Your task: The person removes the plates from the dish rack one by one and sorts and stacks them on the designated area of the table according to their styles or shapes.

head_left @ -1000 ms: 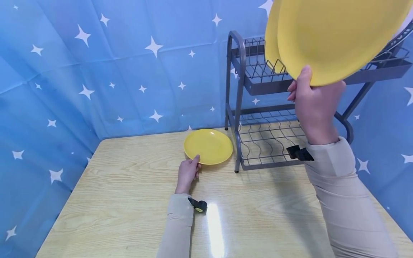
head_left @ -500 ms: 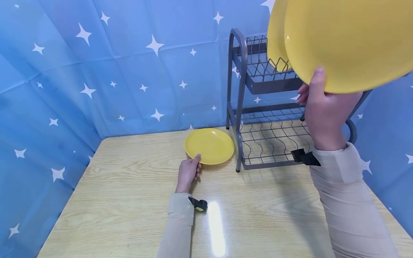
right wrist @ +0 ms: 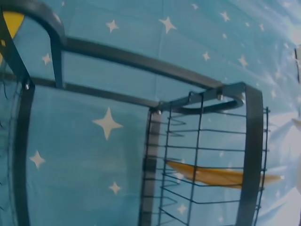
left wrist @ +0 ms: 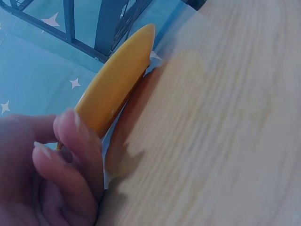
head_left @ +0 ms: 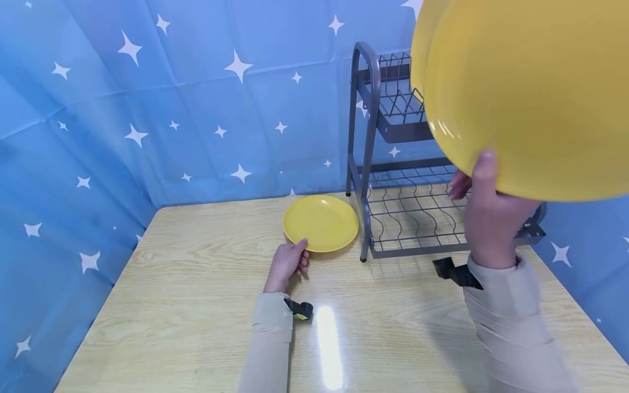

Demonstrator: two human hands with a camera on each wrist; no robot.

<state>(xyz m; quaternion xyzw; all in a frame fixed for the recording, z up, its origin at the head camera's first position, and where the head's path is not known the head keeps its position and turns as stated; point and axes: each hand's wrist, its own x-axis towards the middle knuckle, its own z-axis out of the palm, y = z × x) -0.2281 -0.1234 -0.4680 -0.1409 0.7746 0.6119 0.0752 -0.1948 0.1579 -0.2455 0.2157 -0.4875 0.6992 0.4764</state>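
My left hand pinches the near rim of a small yellow plate, thumb on top. The left wrist view shows curled fingers at the plate's edge, close over the wood. High on the right, my right hand grips the lower rim of a large yellow plate, thumb on its face. That plate is held up in front of a grey two-tier dish rack, covering much of the upper tier. Another yellow plate stands in the rack; the head view shows only its left edge.
The wooden table runs along a blue star-patterned curtain. The rack's wire lower shelf sits just right of the small plate. Black camera straps are on both wrists.
The large plate in my right hand has come lower and nearer, away from the rack, and looks larger. My left hand and the small plate have hardly moved.
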